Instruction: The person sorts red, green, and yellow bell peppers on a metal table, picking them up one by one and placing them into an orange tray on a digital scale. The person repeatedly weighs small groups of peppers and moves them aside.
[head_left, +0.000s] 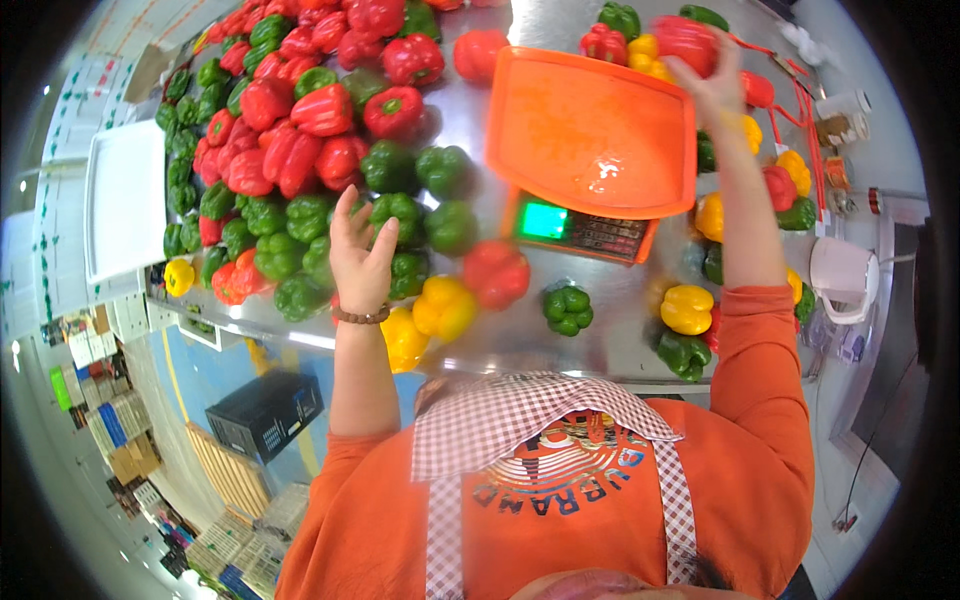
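My right hand (709, 75) grips a red bell pepper (685, 45) just past the right rim of an orange weighing pan (592, 127), its fingers partly blurred. The pan holds nothing and rests on an orange digital scale (577, 229) with a lit green display. Over the left heap, my left hand (361, 259) is raised with its fingers apart, holding nothing. Near it lie green bell peppers (450, 225) and a yellow bell pepper (444, 306). A red bell pepper (495, 274) sits left of the scale's front, and a green bell pepper (568, 310) stands alone before the scale.
A large heap of red peppers (277, 154) and green ones covers the metal table's left side. Mixed peppers, including a yellow one (686, 309), lie along the right. Beyond them are red cords (814, 150) and a white jug (844, 277). A white tray (126, 201) stands far left.
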